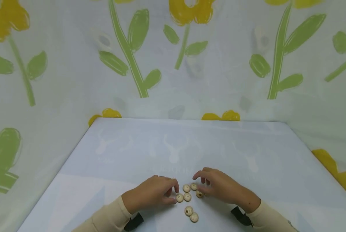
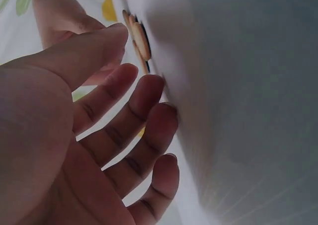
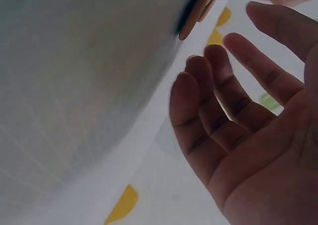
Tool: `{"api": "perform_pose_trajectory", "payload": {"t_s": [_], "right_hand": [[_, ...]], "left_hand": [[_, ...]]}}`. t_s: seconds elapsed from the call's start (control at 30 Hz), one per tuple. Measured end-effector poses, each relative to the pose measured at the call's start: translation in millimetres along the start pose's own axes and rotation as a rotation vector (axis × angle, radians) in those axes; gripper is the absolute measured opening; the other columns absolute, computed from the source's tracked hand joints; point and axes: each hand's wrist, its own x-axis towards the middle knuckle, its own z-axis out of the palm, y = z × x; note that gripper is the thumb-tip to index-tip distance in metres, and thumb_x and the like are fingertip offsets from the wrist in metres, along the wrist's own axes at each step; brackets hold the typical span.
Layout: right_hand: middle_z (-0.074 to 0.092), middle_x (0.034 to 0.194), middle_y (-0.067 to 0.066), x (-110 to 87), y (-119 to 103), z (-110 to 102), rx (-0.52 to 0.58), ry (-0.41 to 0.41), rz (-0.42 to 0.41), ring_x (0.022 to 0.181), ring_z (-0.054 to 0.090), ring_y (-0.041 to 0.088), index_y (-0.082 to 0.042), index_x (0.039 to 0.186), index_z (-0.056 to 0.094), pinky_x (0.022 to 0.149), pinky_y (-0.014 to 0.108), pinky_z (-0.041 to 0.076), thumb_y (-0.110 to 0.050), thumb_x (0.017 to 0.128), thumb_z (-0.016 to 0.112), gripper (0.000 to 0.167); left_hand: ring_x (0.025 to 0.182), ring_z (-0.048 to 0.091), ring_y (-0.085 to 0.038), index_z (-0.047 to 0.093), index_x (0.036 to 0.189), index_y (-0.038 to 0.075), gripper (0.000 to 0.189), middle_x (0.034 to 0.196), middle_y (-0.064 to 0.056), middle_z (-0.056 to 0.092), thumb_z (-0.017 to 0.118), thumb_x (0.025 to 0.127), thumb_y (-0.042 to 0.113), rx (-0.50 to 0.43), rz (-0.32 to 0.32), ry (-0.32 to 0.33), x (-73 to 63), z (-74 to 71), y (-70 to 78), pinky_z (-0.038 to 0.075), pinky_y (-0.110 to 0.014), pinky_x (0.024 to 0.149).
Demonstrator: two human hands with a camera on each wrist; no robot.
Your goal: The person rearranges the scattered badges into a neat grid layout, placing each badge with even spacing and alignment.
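Observation:
Several round, pale wooden buttons (image 1: pixel 187 197) lie in a loose cluster on the table between my hands. My left hand (image 1: pixel 154 193) is at the left of the cluster, its fingers relaxed and bent, index finger and thumb close to a button (image 1: pixel 180 198). On the other side my right hand (image 1: pixel 223 187) hovers with loosely bent fingers, its thumb overlapping a darker-marked button (image 1: pixel 200 194). Neither palm holds anything in the wrist views. Nearer to me, two buttons (image 1: pixel 194 217) overlap slightly. Beyond the left index finger another button is mostly hidden.
The white table (image 1: pixel 126 151) with a faint deer-head print reaches back to a cloth (image 1: pixel 219 80) with yellow flowers and green leaves. That cloth also hangs at both sides. Dark straps (image 1: pixel 133 222) sit at both wrists below beige sleeves (image 1: pixel 103 217).

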Motion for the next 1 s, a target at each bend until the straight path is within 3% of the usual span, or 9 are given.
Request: {"api": "perform_pose_trajectory", "payload": {"t_s": [0.17,0.43,0.7,1.0], "right_hand": [[0.058,0.089,-0.01,0.6,3,2,-0.012,-0.019,0.003,0.078,0.053,0.004,-0.019,0.113,0.07,0.068,0.023,0.047,-0.021,0.087,0.076,0.026],[0.054,0.079,-0.012,-3.1,10,2,0.02,-0.087,-0.009,0.072,0.049,0.0,-0.023,0.097,0.063,0.065,0.022,0.043,-0.027,0.087,0.077,0.018],[0.057,0.076,-0.012,-5.5,20,-3,0.101,-0.193,0.019,0.068,0.051,-0.001,-0.026,0.097,0.062,0.063,0.021,0.046,-0.023,0.083,0.08,0.023],[0.057,0.078,-0.013,-7.4,22,-4,0.118,-0.2,0.001,0.071,0.051,-0.001,-0.026,0.097,0.063,0.065,0.02,0.046,-0.014,0.078,0.078,0.027]], "left_hand": [[0.062,0.042,0.003,0.064,0.101,0.023,0.021,0.07,0.015,0.052,0.078,0.086,0.027,-0.004,0.009,-0.003,1.2,1.7,1.4,0.041,-0.019,0.07],[0.062,0.042,0.003,0.065,0.101,0.023,0.019,0.07,0.015,0.05,0.077,0.087,0.027,-0.037,0.008,-0.004,-0.4,6.4,-0.4,0.041,-0.02,0.071],[0.061,0.04,0.004,0.065,0.1,0.023,0.017,0.069,0.015,0.049,0.077,0.088,0.027,-0.066,-0.003,0.0,-0.5,10.8,-3.3,0.038,-0.017,0.067],[0.06,0.038,0.006,0.066,0.098,0.022,0.017,0.068,0.016,0.048,0.077,0.088,0.029,-0.069,0.031,0.029,-0.6,13.9,-7.3,0.037,-0.016,0.066]]}}
